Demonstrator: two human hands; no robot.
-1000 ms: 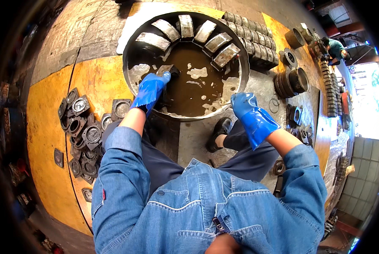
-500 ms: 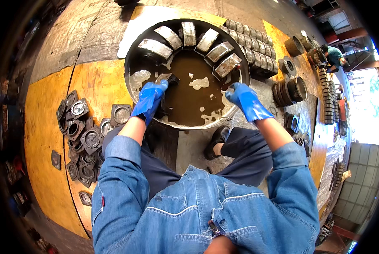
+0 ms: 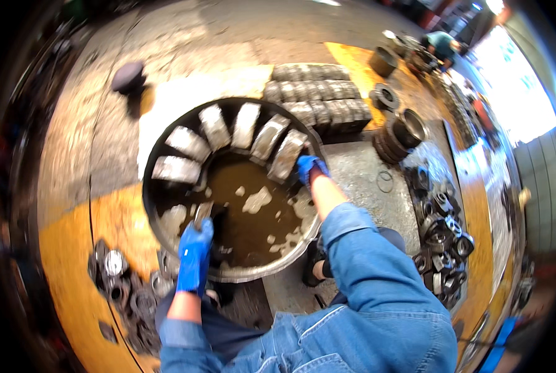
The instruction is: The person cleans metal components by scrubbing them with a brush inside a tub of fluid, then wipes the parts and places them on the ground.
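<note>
A round black tub point(image 3: 284, 268) of murky brown liquid with patches of foam stands before me. Several grey metal blocks point(image 3: 214, 127) lean in an arc along its far inner wall. My left hand point(image 3: 195, 252), in a blue rubber glove, is closed on a dark metal part point(image 3: 204, 211) at the tub's near left side; the part's lower end is hard to see against the liquid. At the right wall, my gloved right hand point(image 3: 311, 169) is beside the rightmost metal block point(image 3: 287, 155). Its fingers are blurred and partly hidden, so whether it grips the block is unclear.
Stacked rows of metal blocks point(image 3: 321, 93) stand behind the tub. Metal rings point(image 3: 397, 138) and a heap of dark parts point(image 3: 442, 242) lie on the right. Flanged metal parts point(image 3: 135, 298) are piled on the left. Far right, a person point(image 3: 442, 46) is bent over.
My view has swung, shifting the tub down and left. My right hand has moved from above the tub's near right side to the rightmost block. My left hand keeps the metal part.
</note>
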